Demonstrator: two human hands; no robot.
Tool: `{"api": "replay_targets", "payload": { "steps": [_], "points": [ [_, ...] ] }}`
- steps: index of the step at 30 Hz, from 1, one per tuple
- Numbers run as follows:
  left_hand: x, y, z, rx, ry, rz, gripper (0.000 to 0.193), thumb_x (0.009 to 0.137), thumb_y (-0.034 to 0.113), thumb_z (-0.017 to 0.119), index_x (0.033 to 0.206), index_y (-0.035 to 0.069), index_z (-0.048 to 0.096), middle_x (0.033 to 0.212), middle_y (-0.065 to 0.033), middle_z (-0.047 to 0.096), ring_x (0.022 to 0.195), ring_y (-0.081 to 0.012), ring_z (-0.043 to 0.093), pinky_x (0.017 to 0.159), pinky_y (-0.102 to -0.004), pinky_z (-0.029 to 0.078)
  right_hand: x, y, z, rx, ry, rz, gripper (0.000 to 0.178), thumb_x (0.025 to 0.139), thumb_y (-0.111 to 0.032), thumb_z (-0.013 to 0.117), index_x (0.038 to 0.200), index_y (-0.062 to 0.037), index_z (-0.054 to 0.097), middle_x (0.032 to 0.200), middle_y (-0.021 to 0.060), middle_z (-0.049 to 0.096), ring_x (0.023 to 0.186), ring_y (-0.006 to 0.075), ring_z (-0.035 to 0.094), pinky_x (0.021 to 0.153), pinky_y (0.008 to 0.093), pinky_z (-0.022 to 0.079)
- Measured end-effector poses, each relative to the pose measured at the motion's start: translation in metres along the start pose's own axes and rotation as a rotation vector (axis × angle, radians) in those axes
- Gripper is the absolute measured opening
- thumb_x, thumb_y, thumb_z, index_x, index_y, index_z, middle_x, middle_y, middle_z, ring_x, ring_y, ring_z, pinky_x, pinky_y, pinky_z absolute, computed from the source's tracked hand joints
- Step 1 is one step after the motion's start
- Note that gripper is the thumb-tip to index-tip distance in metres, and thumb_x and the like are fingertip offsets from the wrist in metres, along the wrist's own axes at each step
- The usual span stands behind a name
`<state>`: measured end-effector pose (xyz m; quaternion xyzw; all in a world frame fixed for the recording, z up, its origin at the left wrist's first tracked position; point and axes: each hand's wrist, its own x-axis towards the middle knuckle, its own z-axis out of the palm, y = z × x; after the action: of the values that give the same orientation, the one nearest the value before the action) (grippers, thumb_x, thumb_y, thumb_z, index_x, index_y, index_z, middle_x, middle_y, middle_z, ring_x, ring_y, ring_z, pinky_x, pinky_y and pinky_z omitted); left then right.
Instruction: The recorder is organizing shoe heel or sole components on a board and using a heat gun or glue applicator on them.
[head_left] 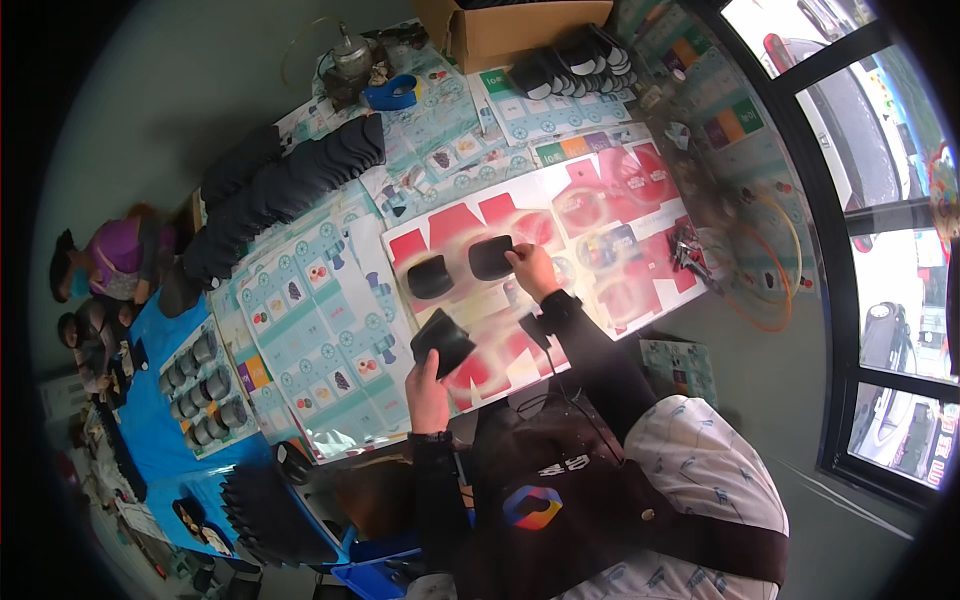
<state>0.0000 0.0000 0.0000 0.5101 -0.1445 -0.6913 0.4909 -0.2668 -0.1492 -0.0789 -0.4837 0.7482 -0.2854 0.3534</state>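
Note:
My right hand [535,270] pinches the edge of a small black curved-edge piece [490,258], which lies on or just above a sheet of red and white printed card [510,215]. Left of it, a similar black piece [429,277] rests on the same card. Nearer to me, my left hand [428,398] grips a black piece [442,343], or a small stack of them, with the thumb on top; how many layers it has I cannot tell. Pale yellowish stains mark the card around the pieces.
Long overlapping rows of black pieces [290,185] cover the far left of the table. More black pieces [570,70] lie beside a cardboard box [520,38]. A metal pot [350,55] and blue tape roll [390,93] stand at the back. Two people [120,250] sit far left.

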Motion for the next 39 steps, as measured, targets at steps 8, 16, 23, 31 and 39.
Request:
{"api": "replay_targets", "payload": {
  "steps": [8, 16, 23, 31, 39],
  "points": [
    [-0.03, -0.035, 0.051, 0.0, 0.127, -0.007, 0.031, 0.103, 0.021, 0.062, 0.12, -0.005, 0.064, 0.118, -0.0101, 0.069, 0.107, -0.0224, 0.068, 0.093, -0.0436, 0.058, 0.058, 0.034, 0.027, 0.034, -0.024, -0.033, 0.026, 0.089, -0.024, 0.073, 0.095, 0.0013, 0.074, 0.089, 0.0238, 0.072, 0.086, 0.0413, 0.07, 0.078, 0.0489, 0.054],
    [-0.004, -0.058, 0.147, 0.053, 0.021, 0.004, 0.031, 0.102, 0.021, 0.065, 0.123, -0.002, 0.065, 0.119, -0.0077, 0.069, 0.106, -0.0191, 0.067, 0.091, -0.0403, 0.058, -0.023, 0.002, -0.132, 0.405, -0.838, 0.136, 0.045, 0.1, -0.042, 0.063, 0.094, 0.0016, 0.073, 0.084, 0.0094, 0.074, 0.08, 0.0175, 0.069, 0.077, 0.034, 0.055],
    [0.025, -0.058, 0.201, 0.263, -0.031, -0.075, 0.028, 0.1, 0.022, 0.069, 0.118, 0.0, 0.069, 0.104, 0.0001, 0.07, 0.091, -0.0073, 0.064, 0.078, -0.0229, 0.053, 0.01, 0.019, -0.163, 0.569, -0.799, 0.232, 0.033, 0.101, -0.031, 0.066, 0.106, 0.0013, 0.071, 0.081, 0.0002, 0.066, 0.078, 0.0095, 0.059, 0.076, 0.0276, 0.049],
    [0.037, -0.059, 0.186, 0.573, -0.1, -0.012, 0.029, 0.101, 0.022, 0.068, 0.117, -0.002, 0.067, 0.106, -0.0018, 0.069, 0.094, -0.0085, 0.061, 0.087, -0.0279, 0.05, 0.064, 0.062, -0.123, 0.562, -0.22, 0.065, 0.02, 0.093, -0.018, 0.074, 0.095, 0.0022, 0.073, 0.081, 0.0028, 0.071, 0.075, 0.0118, 0.062, 0.071, 0.0311, 0.05],
    [0.002, -0.07, 0.152, 0.253, 0.086, -0.133, 0.027, 0.101, 0.028, 0.067, 0.122, 0.01, 0.066, 0.114, 0.003, 0.07, 0.102, -0.0109, 0.064, 0.079, -0.0299, 0.046, 0.101, 0.086, -0.075, 0.122, -0.016, 0.006, 0.032, 0.082, -0.026, 0.081, 0.092, 0.0032, 0.074, 0.078, 0.0198, 0.072, 0.074, 0.0322, 0.071, 0.069, 0.0401, 0.054]
  ]
}}
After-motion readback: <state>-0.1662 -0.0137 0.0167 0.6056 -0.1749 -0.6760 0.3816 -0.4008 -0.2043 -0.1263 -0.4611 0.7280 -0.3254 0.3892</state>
